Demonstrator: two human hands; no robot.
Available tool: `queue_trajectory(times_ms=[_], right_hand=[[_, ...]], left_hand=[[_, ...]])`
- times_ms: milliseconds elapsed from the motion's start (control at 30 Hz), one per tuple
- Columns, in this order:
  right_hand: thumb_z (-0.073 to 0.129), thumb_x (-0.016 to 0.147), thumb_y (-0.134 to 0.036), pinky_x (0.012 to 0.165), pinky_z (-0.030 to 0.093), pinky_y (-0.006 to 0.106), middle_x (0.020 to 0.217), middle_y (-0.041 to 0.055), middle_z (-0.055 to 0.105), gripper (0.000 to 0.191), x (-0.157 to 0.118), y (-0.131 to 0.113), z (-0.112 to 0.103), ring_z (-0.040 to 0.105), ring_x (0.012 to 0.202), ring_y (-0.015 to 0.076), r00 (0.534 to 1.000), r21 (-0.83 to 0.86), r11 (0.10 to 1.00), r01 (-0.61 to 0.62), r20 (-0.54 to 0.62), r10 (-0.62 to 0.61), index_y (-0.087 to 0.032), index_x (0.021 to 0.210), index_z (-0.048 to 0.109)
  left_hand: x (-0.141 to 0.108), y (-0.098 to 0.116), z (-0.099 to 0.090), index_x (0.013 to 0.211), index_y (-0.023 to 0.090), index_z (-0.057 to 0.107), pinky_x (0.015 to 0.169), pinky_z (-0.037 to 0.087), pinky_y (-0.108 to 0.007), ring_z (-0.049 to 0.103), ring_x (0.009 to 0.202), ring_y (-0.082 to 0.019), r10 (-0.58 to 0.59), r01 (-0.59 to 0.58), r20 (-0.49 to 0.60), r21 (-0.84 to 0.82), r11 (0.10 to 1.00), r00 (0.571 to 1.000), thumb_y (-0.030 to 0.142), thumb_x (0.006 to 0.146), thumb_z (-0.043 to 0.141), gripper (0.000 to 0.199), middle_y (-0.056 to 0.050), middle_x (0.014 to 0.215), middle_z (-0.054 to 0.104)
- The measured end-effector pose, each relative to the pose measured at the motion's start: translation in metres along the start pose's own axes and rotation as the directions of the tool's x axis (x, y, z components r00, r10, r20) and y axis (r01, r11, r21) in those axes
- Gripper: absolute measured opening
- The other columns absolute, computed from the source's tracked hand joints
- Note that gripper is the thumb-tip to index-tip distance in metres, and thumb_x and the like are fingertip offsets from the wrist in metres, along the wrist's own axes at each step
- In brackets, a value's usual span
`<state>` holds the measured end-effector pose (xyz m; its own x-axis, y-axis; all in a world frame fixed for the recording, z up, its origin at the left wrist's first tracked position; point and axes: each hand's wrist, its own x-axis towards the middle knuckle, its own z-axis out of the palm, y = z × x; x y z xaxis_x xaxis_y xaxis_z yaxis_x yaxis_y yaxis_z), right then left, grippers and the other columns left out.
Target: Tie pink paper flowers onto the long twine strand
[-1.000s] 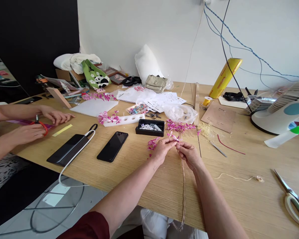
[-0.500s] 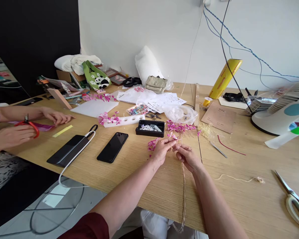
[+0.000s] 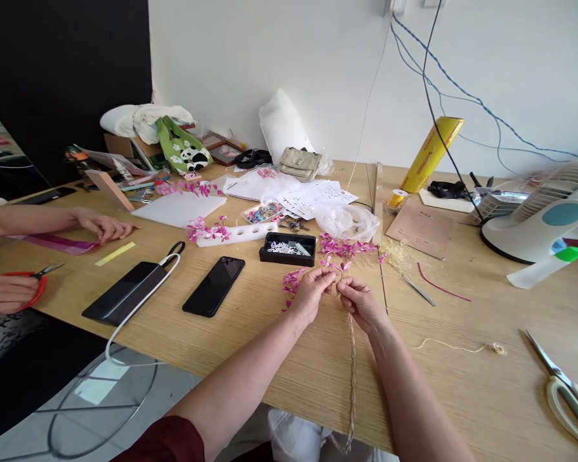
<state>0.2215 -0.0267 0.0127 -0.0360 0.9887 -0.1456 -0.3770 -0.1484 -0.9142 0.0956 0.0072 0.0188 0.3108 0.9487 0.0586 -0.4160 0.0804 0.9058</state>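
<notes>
At the middle of the table my left hand [image 3: 313, 292] is closed, thumb and forefinger pinching a small pink flower sprig [image 3: 344, 265] by its thin stem. My right hand [image 3: 360, 300] is pinched shut beside it, its fingertips on the same stem area; the exact grip is too small to see. A braided twine cord [image 3: 352, 378] runs from under my right hand over the table's front edge. Loose pink blossoms [image 3: 293, 282] lie by my left hand, and more pink flowers [image 3: 347, 245] lie just beyond both hands.
A black tray [image 3: 288, 250] of small pieces and a phone [image 3: 214, 286] lie left of my hands. Scissors [image 3: 559, 378], tweezers [image 3: 418, 290] and a fan [image 3: 544, 218] are to the right. At far left, a co-worker's hand holds red-handled scissors [image 3: 41, 282].
My fingertips have drawn slightly apart, and the blossoms show more clearly above them. The co-worker's hand with the red-handled scissors has moved left and down.
</notes>
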Motion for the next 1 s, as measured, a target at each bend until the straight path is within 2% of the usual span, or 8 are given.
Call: queue_trajectory(times_ms=[200, 333, 467, 567, 767, 1000], right_hand=[[0.076, 0.059, -0.032, 0.041, 0.010, 0.021, 0.046, -0.0077, 0.037, 0.025, 0.0010, 0.0014, 0.0015, 0.024, 0.041, 0.0040, 0.999, 0.025, 1.000, -0.002, -0.037, 0.003, -0.018, 0.064, 0.055], [0.076, 0.060, -0.031, 0.041, 0.013, 0.021, 0.047, -0.0067, 0.038, 0.024, 0.0015, 0.0013, 0.0011, 0.026, 0.044, 0.0047, 1.000, 0.056, 0.998, 0.008, -0.025, -0.006, -0.018, 0.064, 0.057], [0.073, 0.064, -0.033, 0.042, 0.013, 0.021, 0.052, -0.0048, 0.041, 0.023, 0.0009, 0.0003, 0.0006, 0.027, 0.046, 0.0048, 1.000, 0.047, 0.999, 0.005, 0.009, -0.005, -0.017, 0.064, 0.057], [0.071, 0.067, -0.035, 0.042, 0.012, 0.022, 0.055, -0.0042, 0.043, 0.024, 0.0001, 0.0001, 0.0007, 0.026, 0.045, 0.0042, 0.999, 0.017, 1.000, 0.002, 0.034, -0.003, -0.016, 0.064, 0.057], [0.068, 0.070, -0.037, 0.042, 0.010, 0.023, 0.052, -0.0054, 0.040, 0.024, 0.0003, 0.0007, 0.0012, 0.023, 0.043, 0.0040, 0.997, 0.007, 1.000, 0.012, 0.072, -0.012, -0.016, 0.067, 0.058], [0.068, 0.067, -0.041, 0.042, 0.013, 0.023, 0.057, -0.0042, 0.044, 0.027, -0.0020, -0.0029, 0.0051, 0.027, 0.044, 0.0040, 0.999, -0.035, 0.999, 0.029, 0.031, -0.028, -0.016, 0.066, 0.056]], left_hand=[[-0.0025, -0.0004, 0.0042, 0.075, 0.014, 0.064, 0.058, 0.033, -0.021, 0.041, 0.058, -0.007, 0.046, -0.043, -0.046, 0.075, 0.996, 0.998, 0.031, 0.069, 0.063, 0.018, 0.000, 0.069, 0.055], [-0.0038, -0.0024, 0.0068, 0.075, 0.015, 0.064, 0.058, 0.033, -0.022, 0.042, 0.060, -0.007, 0.053, -0.046, -0.074, 0.090, 0.995, 0.996, 0.031, 0.068, 0.063, 0.017, -0.001, 0.077, 0.060], [-0.0026, -0.0021, 0.0048, 0.074, 0.015, 0.066, 0.060, 0.032, -0.022, 0.041, 0.061, -0.008, 0.065, -0.057, -0.069, 0.120, 0.991, 0.995, 0.030, 0.070, 0.062, 0.016, 0.000, 0.073, 0.060], [-0.0011, -0.0014, 0.0027, 0.073, 0.014, 0.066, 0.060, 0.031, -0.022, 0.041, 0.061, -0.008, 0.021, -0.014, -0.075, 0.088, 0.996, 0.997, 0.030, 0.067, 0.064, 0.017, 0.000, 0.072, 0.059], [-0.0003, -0.0008, 0.0028, 0.070, 0.012, 0.065, 0.056, 0.029, -0.022, 0.039, 0.056, -0.006, -0.112, 0.108, -0.032, -0.105, 0.989, 0.993, 0.031, 0.062, 0.070, 0.022, 0.001, 0.062, 0.053], [0.0005, -0.0008, 0.0022, 0.072, 0.013, 0.065, 0.057, 0.029, -0.021, 0.041, 0.060, -0.007, -0.054, 0.053, -0.022, -0.050, 0.997, 0.998, 0.031, 0.064, 0.069, 0.020, 0.000, 0.067, 0.054]])
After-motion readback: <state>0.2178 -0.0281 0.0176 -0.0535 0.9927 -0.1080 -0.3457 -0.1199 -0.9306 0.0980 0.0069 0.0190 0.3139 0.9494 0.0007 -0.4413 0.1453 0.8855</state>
